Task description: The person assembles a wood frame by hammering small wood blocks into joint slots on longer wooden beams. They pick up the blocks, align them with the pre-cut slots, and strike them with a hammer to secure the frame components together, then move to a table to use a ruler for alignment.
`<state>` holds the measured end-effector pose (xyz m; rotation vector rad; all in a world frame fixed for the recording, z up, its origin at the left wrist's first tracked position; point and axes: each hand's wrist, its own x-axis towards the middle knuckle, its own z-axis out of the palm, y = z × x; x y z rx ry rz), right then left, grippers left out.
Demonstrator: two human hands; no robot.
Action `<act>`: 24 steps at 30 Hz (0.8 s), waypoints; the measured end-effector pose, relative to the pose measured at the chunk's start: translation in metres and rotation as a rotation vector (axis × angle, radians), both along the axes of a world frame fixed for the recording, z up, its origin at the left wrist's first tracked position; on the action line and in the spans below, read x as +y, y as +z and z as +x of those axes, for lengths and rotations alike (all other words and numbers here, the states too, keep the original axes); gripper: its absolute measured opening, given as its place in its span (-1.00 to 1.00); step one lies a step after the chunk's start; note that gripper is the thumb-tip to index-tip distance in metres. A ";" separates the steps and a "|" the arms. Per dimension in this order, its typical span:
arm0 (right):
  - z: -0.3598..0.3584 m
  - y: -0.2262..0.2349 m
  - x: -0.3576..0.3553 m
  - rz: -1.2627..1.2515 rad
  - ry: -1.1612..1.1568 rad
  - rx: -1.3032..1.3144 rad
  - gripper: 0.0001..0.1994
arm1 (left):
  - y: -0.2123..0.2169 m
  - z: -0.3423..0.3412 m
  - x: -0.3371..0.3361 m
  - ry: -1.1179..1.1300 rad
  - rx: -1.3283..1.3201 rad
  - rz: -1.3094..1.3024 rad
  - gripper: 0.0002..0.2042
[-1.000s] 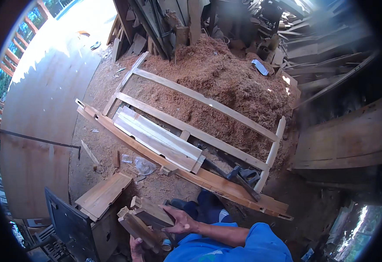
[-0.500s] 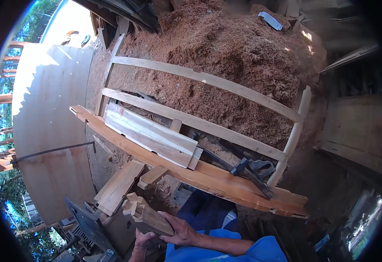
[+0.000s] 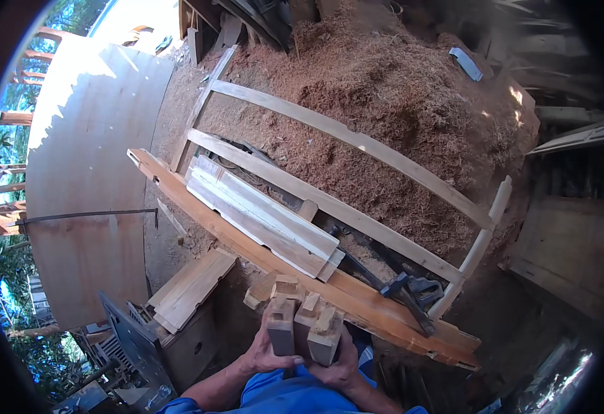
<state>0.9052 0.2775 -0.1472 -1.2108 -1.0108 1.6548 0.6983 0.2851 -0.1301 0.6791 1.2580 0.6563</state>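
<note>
In front of my body, two wooden blocks are held side by side, their notched, tenon-like ends facing up. My left hand wraps round the left wooden block. Closed on the right wooden block is my right hand. A narrow dark gap shows between the two blocks; their lower ends are hidden by my hands and blue shirt. Just beyond them runs a long orange-brown beam with slots. On it rest whitish boards, and a dark hammer-like tool leans over its right part.
A pale wooden frame with curved rails lies past the beam, against a large heap of wood shavings. Short boards sit at the left, near a dark metal machine plate. A plywood sheet stands further left.
My hands have moved right to the middle of my body. The blocks, earlier close together and slanting, now point up with a gap between them. The whole view has shifted a little.
</note>
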 end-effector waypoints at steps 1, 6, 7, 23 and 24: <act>0.000 0.006 0.012 0.102 0.110 -0.181 -0.08 | -0.002 -0.004 0.009 -0.144 0.034 0.075 0.15; -0.020 0.018 0.036 -0.153 -0.264 -0.145 -0.18 | 0.013 -0.015 0.112 -0.199 -0.047 0.138 0.21; -0.030 0.022 0.045 -0.097 -0.438 -0.108 -0.23 | 0.007 -0.020 0.124 -0.170 -0.050 0.136 0.21; -0.085 0.048 0.131 -0.181 -0.285 -0.171 -0.33 | 0.016 -0.068 0.191 -0.051 0.165 0.700 0.11; -0.086 0.052 0.133 -0.172 -0.247 -0.168 -0.33 | 0.019 -0.070 0.186 -0.037 0.163 0.684 0.15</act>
